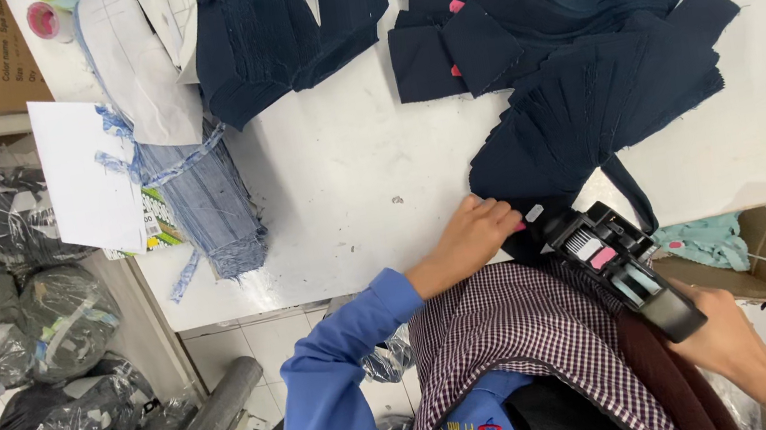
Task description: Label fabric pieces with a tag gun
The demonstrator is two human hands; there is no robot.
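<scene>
The left hand [469, 237] lies flat, fingers released, pressing the near edge of a fanned stack of navy fabric pieces [589, 103] on the white worktop [347, 180]; the right hand [724, 331] is clenched round the handle of a black label gun [618, 261], its nose touching the stack's edge just beside the left fingers; more navy pieces [274, 29] lie further back, well apart; a tied blue bundle [203, 196] sits at the worktop's left edge, beside white paper [83, 174]; bagged goods [2, 302] crowd the floor at left.
</scene>
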